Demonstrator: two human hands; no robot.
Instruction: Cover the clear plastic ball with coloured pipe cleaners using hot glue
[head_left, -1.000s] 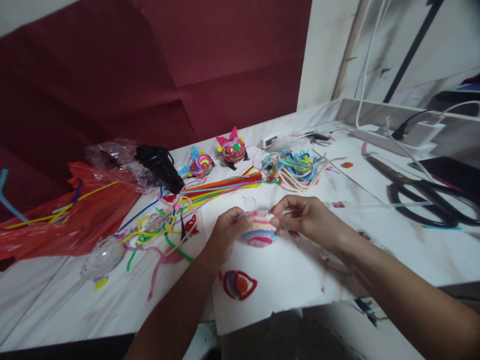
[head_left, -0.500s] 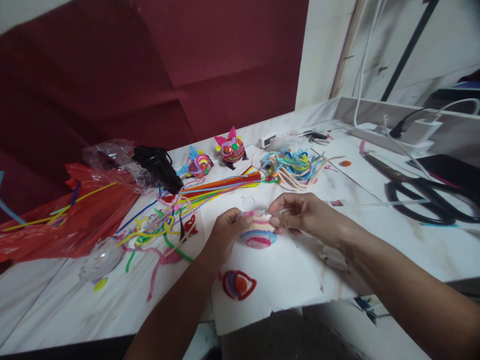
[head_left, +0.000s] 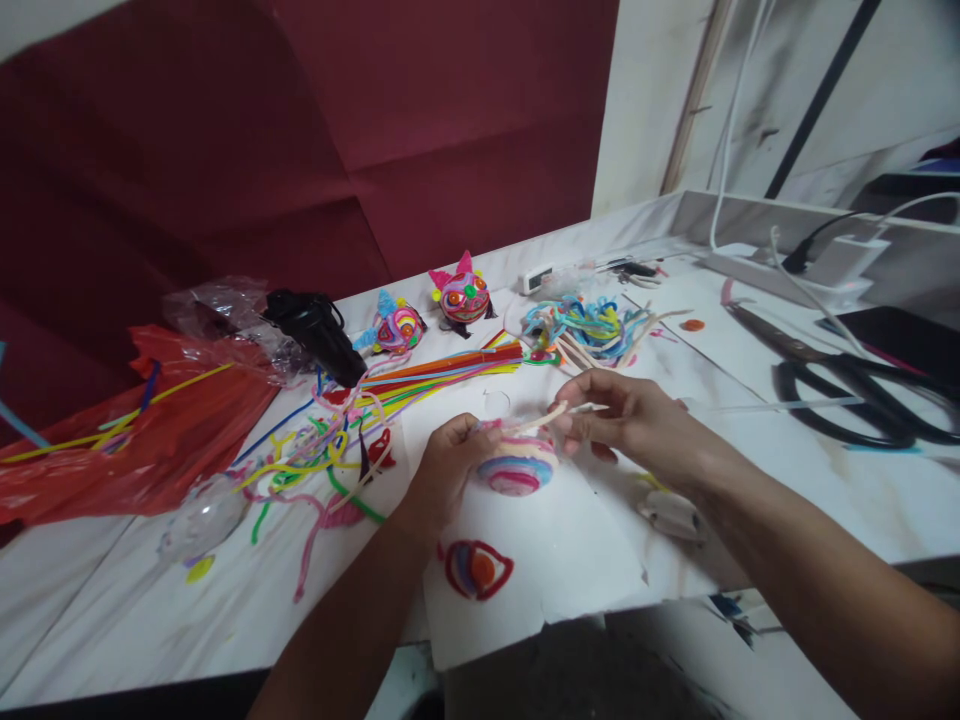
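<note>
My left hand (head_left: 448,468) grips the left side of a rounded piece (head_left: 517,470) covered in coiled pipe cleaner, with pink, blue and cream bands. Between thumb and fingers, my right hand (head_left: 630,420) pinches a cream pipe cleaner (head_left: 545,418), which runs across the top of the rounded piece. Its short end pokes out to the right past my fingertips. Below on white paper (head_left: 570,560) lies a pipe-cleaner eye (head_left: 478,570) with a red outline and an orange centre. My left fingers hide part of the rounded piece.
Two finished animal heads (head_left: 461,295) stand at the back. Bundled pipe cleaners (head_left: 442,370) and a tangled heap (head_left: 592,330) lie before them. Loose pieces (head_left: 315,460) and red plastic (head_left: 150,440) are left; large scissors (head_left: 847,390) and a power strip (head_left: 787,275) are right.
My right hand has shifted slightly right and up from the rounded piece. The cream pipe cleaner now shows, lifted between my hands. My left hand keeps its grip nearly unmoved.
</note>
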